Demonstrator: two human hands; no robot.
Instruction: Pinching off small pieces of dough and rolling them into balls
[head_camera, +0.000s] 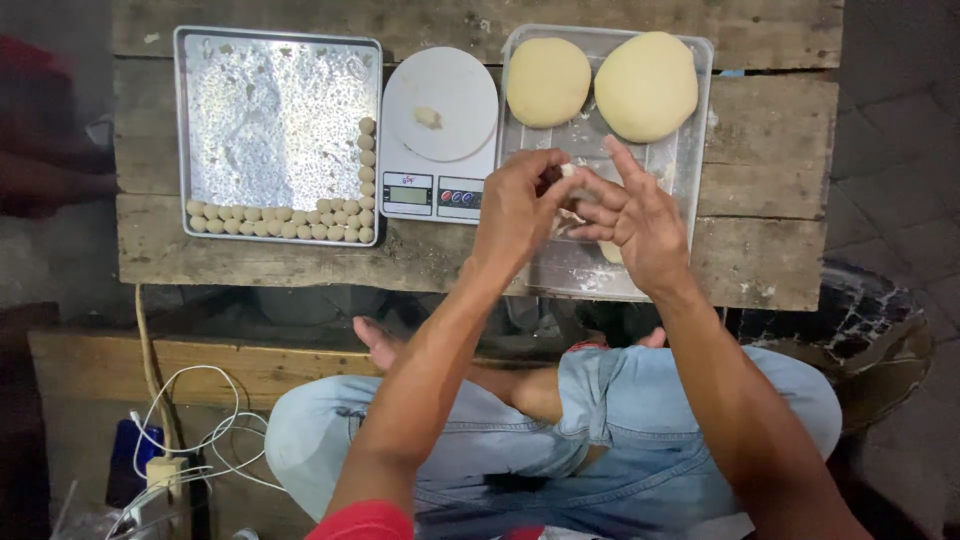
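My left hand (515, 205) and my right hand (640, 222) meet over the floured tray (690, 150) on the right. Between their fingertips they pinch a small piece of pale dough (568, 170). Two large round dough mounds (548, 82) (646, 86) lie at the far end of that tray. A white kitchen scale (438, 135) stands left of the hands, with a small bit of dough (428, 117) on its round platform. Further left a metal tray (275, 110) holds several small dough balls (290, 222) lined along its near and right edges.
Everything rests on a low, rough wooden plank table (770, 150). My crossed legs in light jeans (620, 420) sit beneath its near edge. White cables and a plug (165, 470) lie on the floor at lower left. A blurred person's arm (50, 180) is at the far left.
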